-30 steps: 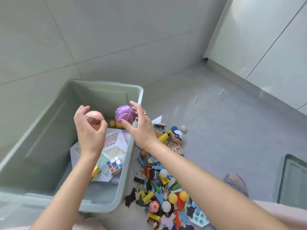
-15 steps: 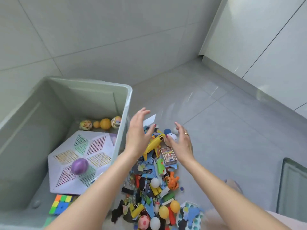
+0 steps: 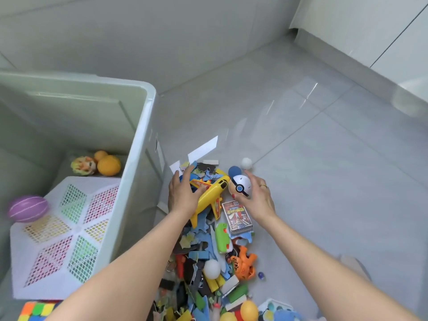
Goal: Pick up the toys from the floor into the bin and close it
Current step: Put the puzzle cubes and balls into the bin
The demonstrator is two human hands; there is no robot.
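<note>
grey tiled floor (image 3: 324, 158), white cabinet (image 3: 370, 24)

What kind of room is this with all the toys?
Probably a room in a home, maybe a playroom corner. The shiny grey tiled floor, the pile of toys like the yellow plane, and the big storage bin suggest it.

Cube puzzle (image 3: 38, 310) cut by bottom edge; purple ball (image 3: 27, 208) blurred.

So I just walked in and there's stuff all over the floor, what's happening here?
A person is clearing toys into the open bin. The left hand grips a yellow toy plane, and the right hand closes around a blue and white ball. A purple ball already lies inside; much of the pile remains.
</note>
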